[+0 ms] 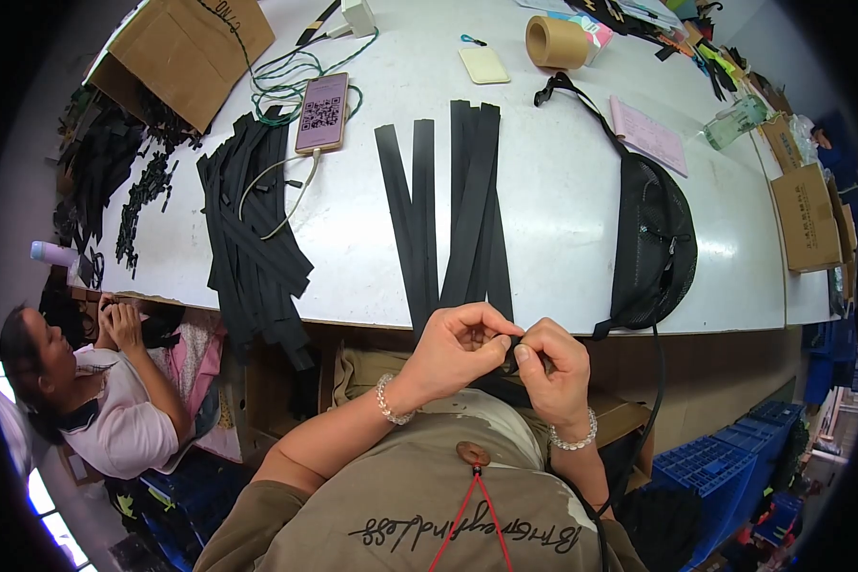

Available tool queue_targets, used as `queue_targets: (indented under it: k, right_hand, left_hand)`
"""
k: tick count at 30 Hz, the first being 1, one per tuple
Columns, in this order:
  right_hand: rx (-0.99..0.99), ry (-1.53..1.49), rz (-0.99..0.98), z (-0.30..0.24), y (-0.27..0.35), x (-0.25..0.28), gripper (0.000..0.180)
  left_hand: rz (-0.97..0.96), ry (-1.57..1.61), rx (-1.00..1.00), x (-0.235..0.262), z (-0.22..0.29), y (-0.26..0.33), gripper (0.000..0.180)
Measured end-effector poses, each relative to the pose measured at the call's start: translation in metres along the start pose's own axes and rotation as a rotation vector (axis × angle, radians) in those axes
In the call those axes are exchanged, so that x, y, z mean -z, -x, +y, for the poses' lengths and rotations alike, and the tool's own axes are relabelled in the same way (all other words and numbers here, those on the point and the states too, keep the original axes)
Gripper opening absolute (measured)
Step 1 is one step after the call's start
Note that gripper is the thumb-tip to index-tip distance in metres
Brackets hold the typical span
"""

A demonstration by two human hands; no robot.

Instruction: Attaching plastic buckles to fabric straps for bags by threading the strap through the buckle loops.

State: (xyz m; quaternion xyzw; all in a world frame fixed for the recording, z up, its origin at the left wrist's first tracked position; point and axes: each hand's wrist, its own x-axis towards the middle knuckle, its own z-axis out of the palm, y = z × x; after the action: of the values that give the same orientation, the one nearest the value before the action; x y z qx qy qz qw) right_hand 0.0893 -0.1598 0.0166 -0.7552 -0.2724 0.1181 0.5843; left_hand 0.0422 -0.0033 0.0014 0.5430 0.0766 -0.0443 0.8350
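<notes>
My left hand (459, 345) and my right hand (555, 364) meet just below the near edge of the white table (562, 200). Between their fingertips they pinch a small black piece (515, 353), at the near end of a black strap; its exact shape is hidden by my fingers. Directly beyond my hands, several long black straps (475, 191) lie side by side on the table, running away from me. A black mesh waist bag (653, 238) with its strap lies to the right of them.
A heap of black straps (253, 229) drapes over the table's left edge beside a phone (322, 112) with cables. A cardboard box (186, 48), tape roll (555, 42), pink paper (648, 133) and bottle (734, 122) lie farther back. Another person (105, 400) sits at lower left. Blue crates (725, 467) stand at lower right.
</notes>
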Motion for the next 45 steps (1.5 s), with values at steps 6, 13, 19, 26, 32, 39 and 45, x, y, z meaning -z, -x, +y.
queue_targets:
  k: [6,13,19,26,32,39,45]
  right_hand:
    - [-0.033,-0.152,0.111,0.007,0.006,-0.011,0.01]
    - [-0.052,-0.211,0.158,0.014,0.008,-0.012,0.015]
    - [0.04,-0.099,0.123,0.014,0.006,-0.007,0.014]
    - [-0.027,-0.168,0.114,0.014,0.009,-0.008,0.015]
    - [0.022,-0.036,0.046,0.009,0.0,0.0,0.016]
    - [-0.007,-0.023,-0.017,0.015,0.0,0.002,0.016]
    - [-0.112,-0.134,0.092,0.026,0.011,-0.007,0.015]
  left_hand:
    - [-0.005,0.037,0.022,0.0,-0.003,0.002,0.012]
    - [0.006,-0.025,-0.036,-0.004,0.006,0.006,0.021]
    - [-0.014,-0.02,0.006,-0.003,0.007,0.007,0.023]
    - [-0.005,-0.1,-0.042,-0.003,0.009,0.002,0.02]
    - [0.045,-0.011,-0.038,-0.001,-0.009,0.003,0.018]
    - [0.102,0.213,0.094,-0.005,-0.021,0.005,0.021]
    - [0.088,0.25,0.159,-0.004,-0.016,0.001,0.022]
